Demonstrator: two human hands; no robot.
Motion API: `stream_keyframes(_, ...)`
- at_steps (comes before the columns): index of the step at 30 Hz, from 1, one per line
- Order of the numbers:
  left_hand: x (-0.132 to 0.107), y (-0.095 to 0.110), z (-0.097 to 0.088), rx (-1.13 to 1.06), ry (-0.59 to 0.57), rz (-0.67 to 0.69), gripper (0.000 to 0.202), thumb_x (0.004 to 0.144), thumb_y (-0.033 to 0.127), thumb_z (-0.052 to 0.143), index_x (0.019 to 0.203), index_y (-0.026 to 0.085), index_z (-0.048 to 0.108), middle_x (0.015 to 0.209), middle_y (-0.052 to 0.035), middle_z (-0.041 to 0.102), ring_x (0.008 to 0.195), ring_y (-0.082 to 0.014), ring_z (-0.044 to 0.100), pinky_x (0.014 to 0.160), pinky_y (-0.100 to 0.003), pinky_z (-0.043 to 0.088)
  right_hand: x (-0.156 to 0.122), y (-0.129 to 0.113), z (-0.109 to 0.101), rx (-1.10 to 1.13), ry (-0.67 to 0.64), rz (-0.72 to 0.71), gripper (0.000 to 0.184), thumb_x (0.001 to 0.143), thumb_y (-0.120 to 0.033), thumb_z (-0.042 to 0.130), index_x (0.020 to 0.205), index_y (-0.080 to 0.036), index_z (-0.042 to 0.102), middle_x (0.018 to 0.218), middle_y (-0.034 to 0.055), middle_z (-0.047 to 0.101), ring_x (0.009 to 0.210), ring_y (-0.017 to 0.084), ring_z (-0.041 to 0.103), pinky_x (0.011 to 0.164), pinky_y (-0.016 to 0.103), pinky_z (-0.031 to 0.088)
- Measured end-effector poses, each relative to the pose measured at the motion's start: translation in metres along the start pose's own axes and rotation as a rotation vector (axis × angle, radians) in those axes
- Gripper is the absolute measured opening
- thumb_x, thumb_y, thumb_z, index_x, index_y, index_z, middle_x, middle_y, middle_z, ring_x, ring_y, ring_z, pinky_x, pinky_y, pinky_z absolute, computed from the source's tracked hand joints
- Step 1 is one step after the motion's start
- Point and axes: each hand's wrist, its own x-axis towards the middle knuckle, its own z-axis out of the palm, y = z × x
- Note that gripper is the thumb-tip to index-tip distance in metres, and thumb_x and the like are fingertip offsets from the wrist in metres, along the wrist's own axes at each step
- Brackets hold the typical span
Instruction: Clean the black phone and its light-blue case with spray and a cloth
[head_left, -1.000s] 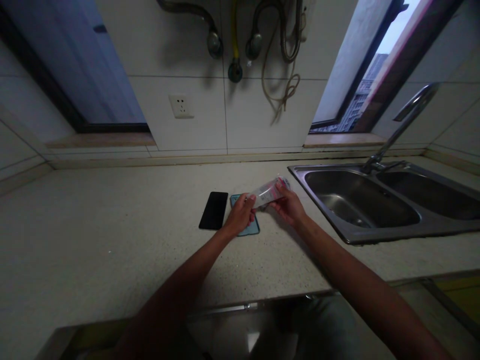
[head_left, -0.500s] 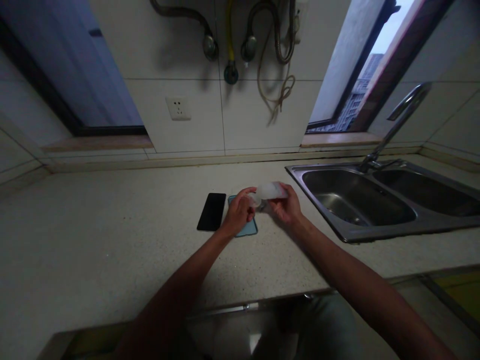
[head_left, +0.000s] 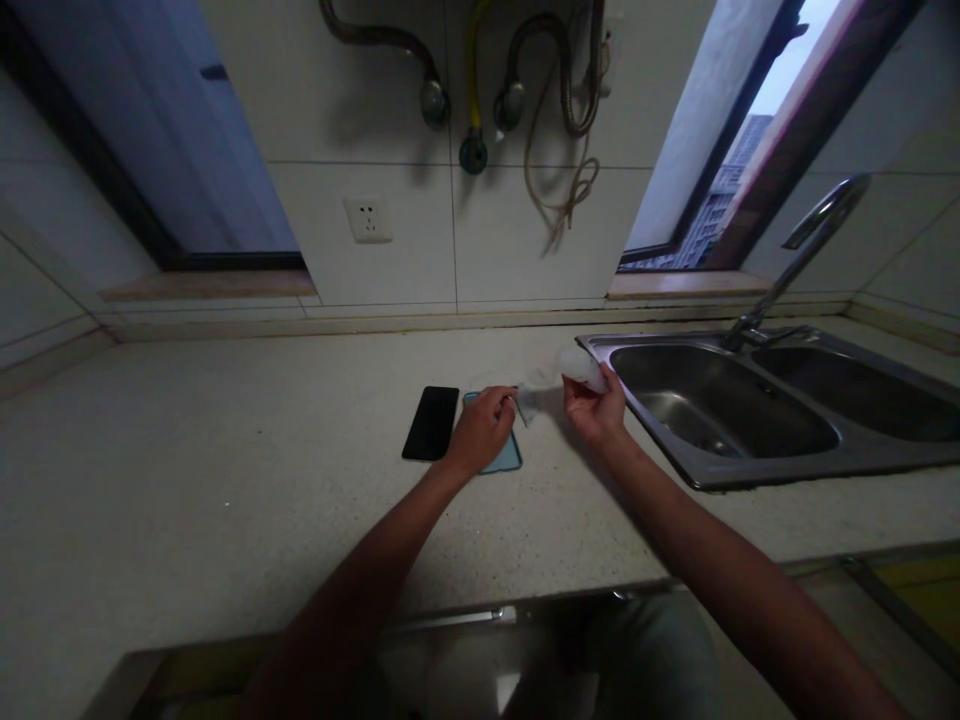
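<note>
My left hand [head_left: 482, 428] is closed in a pinch at the edge of a thin, clear plastic piece [head_left: 530, 398], blurred and hard to make out. Beneath that hand lies a light blue phone case or tray-like cover [head_left: 504, 459], partly hidden by it. A black smartphone [head_left: 432, 423] rests flat on the counter just to the left. My right hand [head_left: 598, 408] grips a whitish, translucent, rounded piece [head_left: 579, 366] above the counter, near the sink's left edge. Its exact kind does not show.
The pale speckled counter [head_left: 300, 450] runs along the tiled wall. A steel double sink [head_left: 679, 470] with a tall faucet [head_left: 787, 260] is set into its right side. On the wall are a socket [head_left: 367, 219], hoses with valves [head_left: 433, 102] and a tied cord [head_left: 574, 195].
My hands have moved apart: the right one has gone rightward with the whitish piece, now separate from the clear plastic at my left hand. The view has shifted slightly.
</note>
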Motion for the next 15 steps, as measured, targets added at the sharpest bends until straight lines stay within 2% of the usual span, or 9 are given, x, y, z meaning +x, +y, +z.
stream_keyframes(2, -0.003, 0.001, 0.001, 0.228, -0.094, 0.142, 0.027, 0.093, 0.020, 0.047, 0.112, 0.017, 0.067, 0.110, -0.0120, 0.069, 0.105, -0.0240, 0.061, 0.097, -0.040, 0.045, 0.002, -0.002, 0.001, 0.019, 0.025, -0.002, 0.012, 0.086, -0.026, 0.061, 0.094, -0.019, 0.066, 0.081, 0.0018, 0.076, 0.080, 0.016, 0.073, 0.073, 0.029, 0.064)
stream_keyframes(6, -0.007, 0.002, 0.009, 0.546, -0.239, 0.262, 0.028, 0.091, 0.016, 0.049, 0.109, 0.013, 0.071, 0.121, -0.0167, 0.067, 0.117, -0.0309, 0.055, 0.102, -0.049, 0.041, 0.004, -0.001, 0.001, 0.034, 0.040, -0.018, 0.014, 0.088, -0.027, 0.058, 0.095, -0.018, 0.066, 0.079, 0.0033, 0.076, 0.080, 0.017, 0.073, 0.073, 0.031, 0.064)
stream_keyframes(10, -0.008, 0.001, 0.020, 0.697, -0.250, 0.267, 0.025, 0.092, 0.022, 0.052, 0.097, 0.013, 0.075, 0.133, -0.0186, 0.061, 0.127, -0.0346, 0.049, 0.102, -0.051, 0.040, 0.007, 0.003, -0.004, 0.004, 0.021, -0.006, 0.013, 0.085, -0.028, 0.060, 0.093, -0.019, 0.065, 0.077, 0.0024, 0.075, 0.077, 0.016, 0.072, 0.071, 0.031, 0.064)
stream_keyframes(15, -0.008, 0.003, 0.036, 0.802, -0.247, 0.195, 0.035, 0.096, 0.037, 0.051, 0.103, 0.012, 0.075, 0.136, -0.0228, 0.058, 0.136, -0.0376, 0.042, 0.107, -0.055, 0.035, 0.010, 0.010, -0.010, -0.047, -0.037, 0.007, 0.011, 0.081, -0.030, 0.065, 0.087, -0.020, 0.063, 0.077, 0.0011, 0.074, 0.075, 0.016, 0.072, 0.074, 0.034, 0.065)
